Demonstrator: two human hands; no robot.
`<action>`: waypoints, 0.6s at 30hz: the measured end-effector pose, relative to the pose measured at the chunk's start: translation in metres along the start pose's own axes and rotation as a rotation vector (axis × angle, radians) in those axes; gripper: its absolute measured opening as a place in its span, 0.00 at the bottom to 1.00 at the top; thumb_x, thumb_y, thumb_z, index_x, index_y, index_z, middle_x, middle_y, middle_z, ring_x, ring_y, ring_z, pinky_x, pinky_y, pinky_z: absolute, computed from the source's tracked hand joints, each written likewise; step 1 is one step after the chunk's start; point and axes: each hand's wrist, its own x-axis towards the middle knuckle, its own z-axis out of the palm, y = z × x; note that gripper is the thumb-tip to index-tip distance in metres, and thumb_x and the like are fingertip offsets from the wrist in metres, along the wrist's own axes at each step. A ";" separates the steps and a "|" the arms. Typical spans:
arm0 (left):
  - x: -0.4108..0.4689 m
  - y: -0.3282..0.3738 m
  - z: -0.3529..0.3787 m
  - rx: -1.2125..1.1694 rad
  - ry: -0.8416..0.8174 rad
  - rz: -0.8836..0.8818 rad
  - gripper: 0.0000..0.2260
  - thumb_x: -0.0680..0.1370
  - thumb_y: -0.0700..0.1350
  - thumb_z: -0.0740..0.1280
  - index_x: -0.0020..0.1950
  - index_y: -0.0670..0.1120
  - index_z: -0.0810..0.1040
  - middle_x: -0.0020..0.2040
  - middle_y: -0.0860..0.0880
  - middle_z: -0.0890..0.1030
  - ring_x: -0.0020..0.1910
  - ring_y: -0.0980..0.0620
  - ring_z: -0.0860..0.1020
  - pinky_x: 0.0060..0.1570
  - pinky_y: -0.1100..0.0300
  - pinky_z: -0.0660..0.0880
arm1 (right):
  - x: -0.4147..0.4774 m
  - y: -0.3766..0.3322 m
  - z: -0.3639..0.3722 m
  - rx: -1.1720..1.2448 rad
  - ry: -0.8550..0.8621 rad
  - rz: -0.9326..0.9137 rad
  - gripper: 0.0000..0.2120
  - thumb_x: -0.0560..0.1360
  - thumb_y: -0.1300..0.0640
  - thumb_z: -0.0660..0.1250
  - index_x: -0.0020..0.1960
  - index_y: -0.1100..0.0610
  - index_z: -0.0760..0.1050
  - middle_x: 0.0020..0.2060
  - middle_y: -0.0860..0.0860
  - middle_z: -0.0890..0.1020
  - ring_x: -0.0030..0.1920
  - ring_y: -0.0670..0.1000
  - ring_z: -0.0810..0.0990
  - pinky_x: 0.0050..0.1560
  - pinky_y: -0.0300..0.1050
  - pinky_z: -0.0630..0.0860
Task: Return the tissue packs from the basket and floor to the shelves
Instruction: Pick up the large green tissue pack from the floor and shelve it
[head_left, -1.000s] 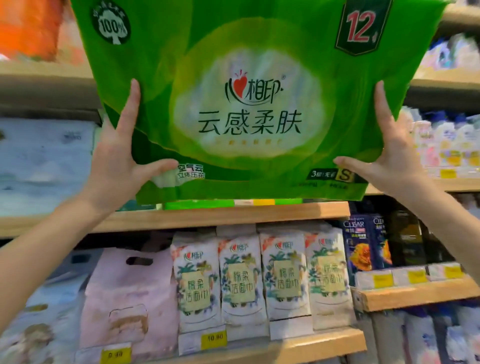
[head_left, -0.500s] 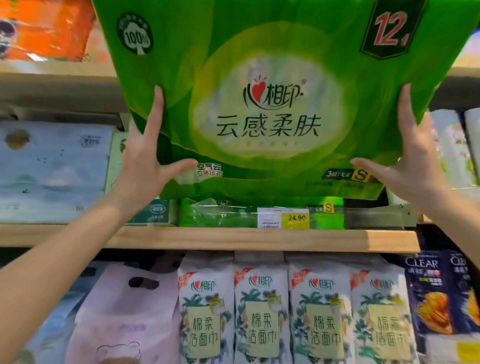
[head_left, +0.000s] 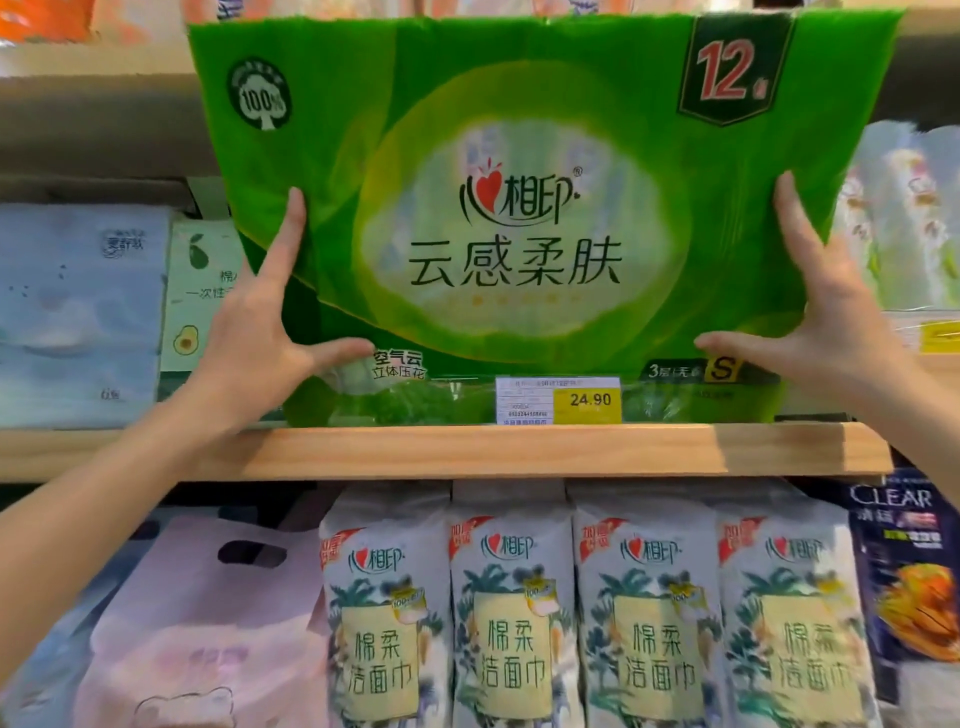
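A large green tissue pack (head_left: 519, 208), marked 12, stands upright in front of me on the wooden shelf (head_left: 467, 449), its lower edge behind the 24.90 price tag (head_left: 558, 400). My left hand (head_left: 260, 338) holds its lower left corner, forefinger up the face and thumb along the bottom. My right hand (head_left: 826, 332) grips the lower right corner the same way. I cannot tell whether the pack rests fully on the shelf board.
Pale blue packs (head_left: 78, 312) and an avocado-print pack (head_left: 200, 296) sit left of the green pack; floral packs (head_left: 904, 218) to its right. Below the shelf stand several white facial-towel packs (head_left: 519, 613), a pink handled bag (head_left: 208, 623) and dark shampoo pouches (head_left: 914, 566).
The green pack has come down with both hands from above the shelf to the shelf level, and its bottom now sits behind the price tag. The view has moved closer.
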 end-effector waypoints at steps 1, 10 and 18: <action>0.000 0.000 0.001 0.008 0.005 -0.004 0.52 0.59 0.54 0.73 0.75 0.57 0.44 0.75 0.48 0.60 0.68 0.57 0.60 0.65 0.63 0.56 | 0.000 0.000 0.001 0.002 0.009 0.004 0.55 0.61 0.56 0.76 0.74 0.43 0.41 0.70 0.63 0.60 0.71 0.57 0.59 0.63 0.39 0.51; -0.006 0.004 -0.008 0.091 -0.023 -0.053 0.52 0.61 0.61 0.75 0.74 0.61 0.43 0.76 0.46 0.58 0.71 0.47 0.62 0.65 0.56 0.60 | -0.002 -0.004 0.001 -0.101 0.115 -0.017 0.46 0.62 0.34 0.67 0.74 0.45 0.51 0.74 0.62 0.50 0.74 0.61 0.50 0.69 0.50 0.52; 0.014 0.032 0.000 0.415 0.240 0.081 0.36 0.74 0.64 0.57 0.71 0.40 0.55 0.76 0.37 0.48 0.76 0.43 0.47 0.72 0.52 0.40 | 0.046 -0.054 0.009 -0.456 0.177 -0.221 0.55 0.57 0.20 0.53 0.75 0.46 0.45 0.74 0.66 0.44 0.72 0.70 0.41 0.67 0.70 0.38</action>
